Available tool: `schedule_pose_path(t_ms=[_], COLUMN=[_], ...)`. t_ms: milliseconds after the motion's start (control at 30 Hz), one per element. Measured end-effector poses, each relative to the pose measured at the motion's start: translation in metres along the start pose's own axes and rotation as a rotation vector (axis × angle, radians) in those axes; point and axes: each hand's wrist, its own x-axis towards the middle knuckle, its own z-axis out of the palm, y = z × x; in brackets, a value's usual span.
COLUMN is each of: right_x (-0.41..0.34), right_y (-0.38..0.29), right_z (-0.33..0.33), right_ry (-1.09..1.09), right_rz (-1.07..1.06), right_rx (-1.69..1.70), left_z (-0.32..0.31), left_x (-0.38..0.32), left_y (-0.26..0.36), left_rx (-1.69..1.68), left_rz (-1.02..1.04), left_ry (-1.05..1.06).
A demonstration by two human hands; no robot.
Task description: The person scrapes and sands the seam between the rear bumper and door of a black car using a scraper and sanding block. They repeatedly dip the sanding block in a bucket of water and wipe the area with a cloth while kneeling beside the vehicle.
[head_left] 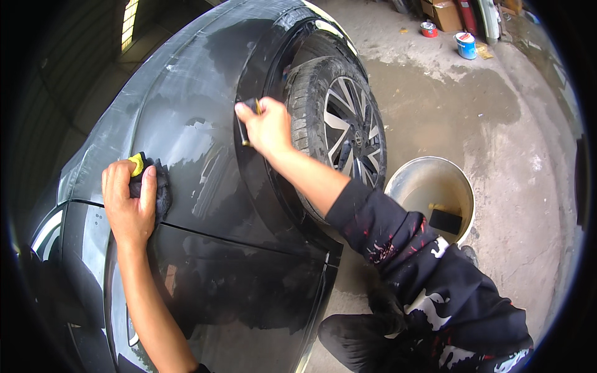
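Observation:
My left hand (128, 205) grips a crumpled dark grey microfibre cloth (162, 193) with a yellow part, pressed on the dark car's front fender (191, 116) just ahead of the door seam. In my right hand (270, 126) is a small black tool with yellow edges, perhaps a sanding or scraper block (250, 105). It lies against the black wheel-arch trim (247, 172); my fingers hide part of it. Pale smears and wet-looking patches mark the fender. Beside my right forearm stands the front tire (301, 109) with its alloy wheel (357, 133).
A round bucket (470, 196) of murky water, with a black block (445, 221) in it, stands near my right elbow. Farther off are a blue can (466, 49), a red can (428, 31) and a cardboard box (443, 16). Wet patches darken the concrete floor (517, 186).

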Motion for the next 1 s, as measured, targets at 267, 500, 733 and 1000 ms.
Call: schedule_pose_path(t_ms=[267, 500, 733, 1000], right_x=[-0.1, 0.075, -0.025, 0.074], right_y=[0.036, -0.012, -0.008, -0.016], right_z=[-0.038, 0.016, -0.019, 0.004], right_ry=[-0.142, 0.074, -0.097, 0.101], right_rz=[-0.173, 0.024, -0.087, -0.077], right_rx=[-0.072, -0.059, 0.0, -0.048], left_z=[0.001, 0.002, 0.002, 0.002], left_x=[0.0, 0.0, 0.001, 0.001], left_y=[0.001, 0.0, 0.001, 0.001], left_rx=[0.003, 0.004, -0.006, 0.005], left_rz=[-0.009, -0.012, -0.008, 0.001], left_ry=[-0.002, 0.008, 0.018, 0.016])
